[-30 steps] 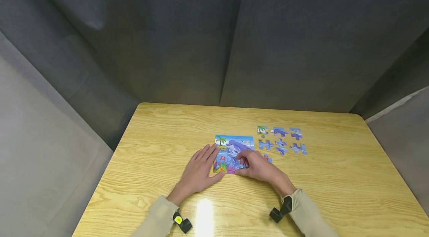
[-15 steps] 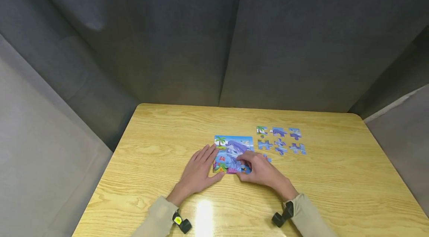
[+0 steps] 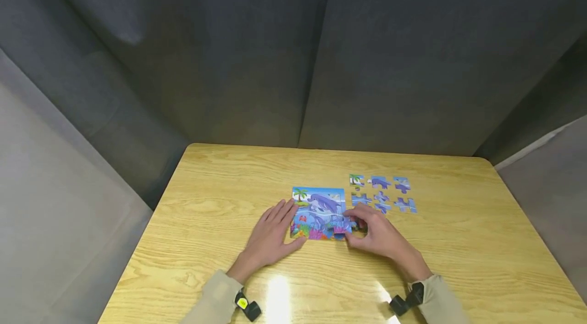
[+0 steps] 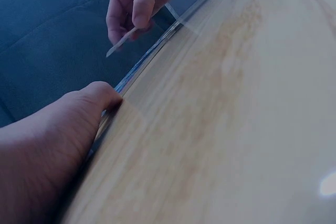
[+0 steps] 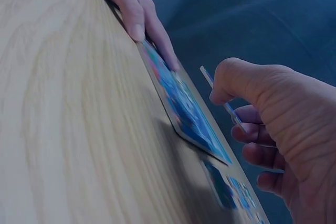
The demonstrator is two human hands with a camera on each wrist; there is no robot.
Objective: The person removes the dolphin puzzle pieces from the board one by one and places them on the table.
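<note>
A dolphin picture puzzle (image 3: pixel 319 204) lies flat on the table in the head view, a palm tree at its upper left. My left hand (image 3: pixel 269 236) rests along its left side with fingers extended, thumb near the lower edge. My right hand (image 3: pixel 379 234) pinches a blue and purple puzzle piece (image 3: pixel 341 224) between thumb and fingers, overlapping the puzzle's lower right corner. In the right wrist view this thin piece (image 5: pixel 208 76) is raised above the puzzle, seen nearly edge-on. The left wrist view shows the same piece (image 4: pixel 118 44) tilted in my right fingers.
Several loose pieces lie right of the puzzle, among them a palm tree piece (image 3: pixel 355 180), a dolphin piece (image 3: pixel 379 182) and a blue piece (image 3: pixel 405 205). The wooden table (image 3: pixel 220 176) ends at a dark curtain (image 3: pixel 238 59) behind.
My right hand has moved right, lifting the pinched piece from the puzzle's lower middle to its lower right corner. It now hides a loose red-marked piece. My left hand stays put.
</note>
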